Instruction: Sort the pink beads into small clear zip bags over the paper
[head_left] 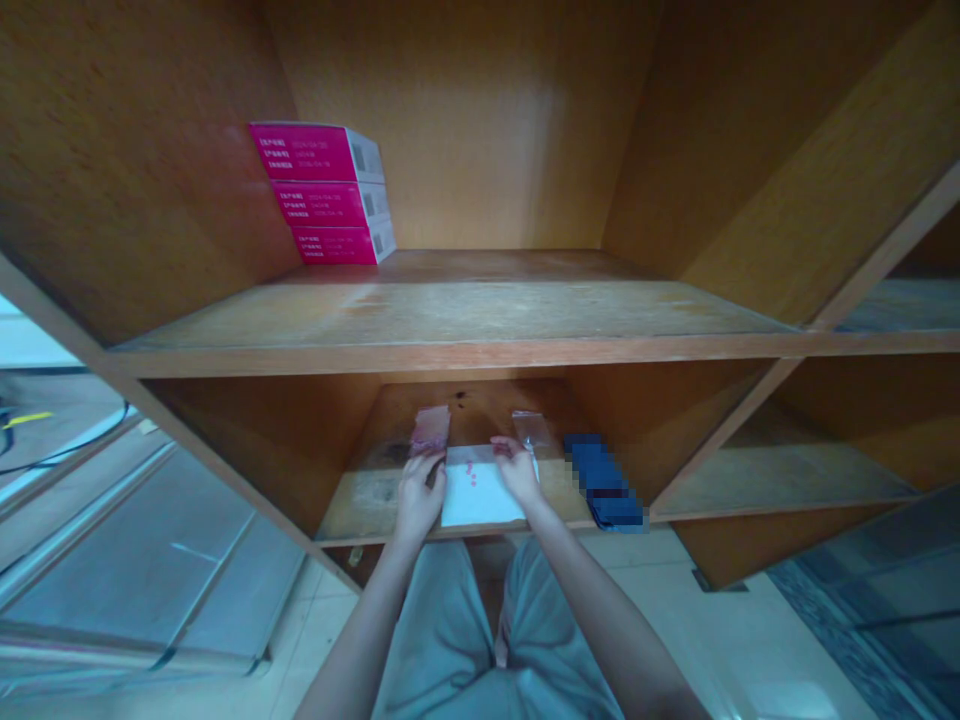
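Paper (484,500) is partly hidden by R hand (517,470), w/ red dots (473,483) unclear.

My feed shows me one white sheet (481,508), two packets (431,426) beside it, one blue item (602,484) right, three pink boxes (321,152) above.

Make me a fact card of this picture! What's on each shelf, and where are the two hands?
Upper shelf: three pink boxes, stacked at the left
Lower shelf: white sheet with small pinkish dots
Left hand: at the sheet's left edge, by the pink bag
Right hand: over the sheet's right side, near the clear bag
Held: too small to tell
Right of the sheet: blue thing, blurred out
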